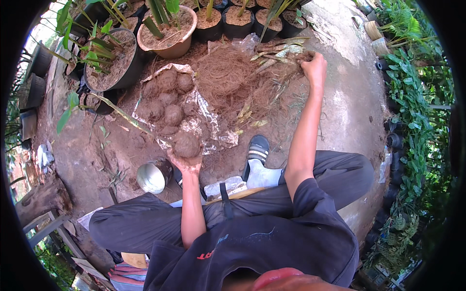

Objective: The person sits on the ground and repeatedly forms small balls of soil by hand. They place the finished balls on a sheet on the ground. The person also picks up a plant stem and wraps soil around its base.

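Observation:
My left hand [188, 164] cups a round brown soil ball [186, 143] from below, in front of my crossed legs. Beyond it, several similar balls [174, 115] lie on a crumpled, soil-stained sheet [208, 116]. Out to the far right, my right hand [315, 69] is closed, its fingertips pinching a tuft of brown fibre [302, 56] close to the ground. To the left of that hand are dry leaf strips [276, 52] and a wide heap of loose brown fibre [224, 72].
An open metal can [151, 177] stands left of my left hand. Potted plants in a black pot [121, 68], a tan pot [180, 47] and black bags [238, 29] line the far side. A log [44, 200] lies at left; leafy plants [412, 111] border the right.

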{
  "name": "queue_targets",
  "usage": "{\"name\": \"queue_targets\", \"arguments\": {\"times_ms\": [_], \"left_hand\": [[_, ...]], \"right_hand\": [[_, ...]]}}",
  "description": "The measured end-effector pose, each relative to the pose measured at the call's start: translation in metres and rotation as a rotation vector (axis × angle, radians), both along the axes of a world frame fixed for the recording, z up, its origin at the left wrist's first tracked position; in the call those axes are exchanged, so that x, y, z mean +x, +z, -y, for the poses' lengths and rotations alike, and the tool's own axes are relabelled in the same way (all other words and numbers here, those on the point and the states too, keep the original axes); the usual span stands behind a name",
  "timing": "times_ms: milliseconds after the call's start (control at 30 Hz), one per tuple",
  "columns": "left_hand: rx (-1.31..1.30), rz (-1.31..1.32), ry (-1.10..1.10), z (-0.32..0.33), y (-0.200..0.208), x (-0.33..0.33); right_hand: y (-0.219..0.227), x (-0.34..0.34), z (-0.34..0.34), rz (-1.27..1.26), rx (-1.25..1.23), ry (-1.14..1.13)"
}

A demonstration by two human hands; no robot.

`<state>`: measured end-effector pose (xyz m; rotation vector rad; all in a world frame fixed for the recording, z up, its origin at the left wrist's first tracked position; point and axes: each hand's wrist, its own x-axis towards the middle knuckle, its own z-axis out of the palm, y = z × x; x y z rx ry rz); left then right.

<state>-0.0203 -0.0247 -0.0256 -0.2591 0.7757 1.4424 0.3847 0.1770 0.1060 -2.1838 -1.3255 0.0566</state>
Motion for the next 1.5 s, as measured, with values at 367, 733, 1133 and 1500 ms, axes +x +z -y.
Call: {"name": "queue_targets", "arguments": {"times_ms": [367, 733, 1133, 1500], "left_hand": [[-0.055, -0.034, 0.042, -0.002, 0.011, 0.001], [-0.006, -0.017, -0.028, -0.001, 0.013, 0.01], [-0.029, 0.045, -0.002, -0.003, 0.015, 0.013], [0.043, 0.015, -0.054, -0.002, 0.024, 0.02]], "right_hand": [[0.076, 0.034, 0.059, -0.005, -0.076, -0.128], [0.103, -0.002, 0.064, -1.084, 0.364, 0.297], [-0.003, -0.19, 0.063, -1.502, -0.107, 0.56], [-0.072, -0.246, 0.12, -1.221, -0.39, 0.78]]}}
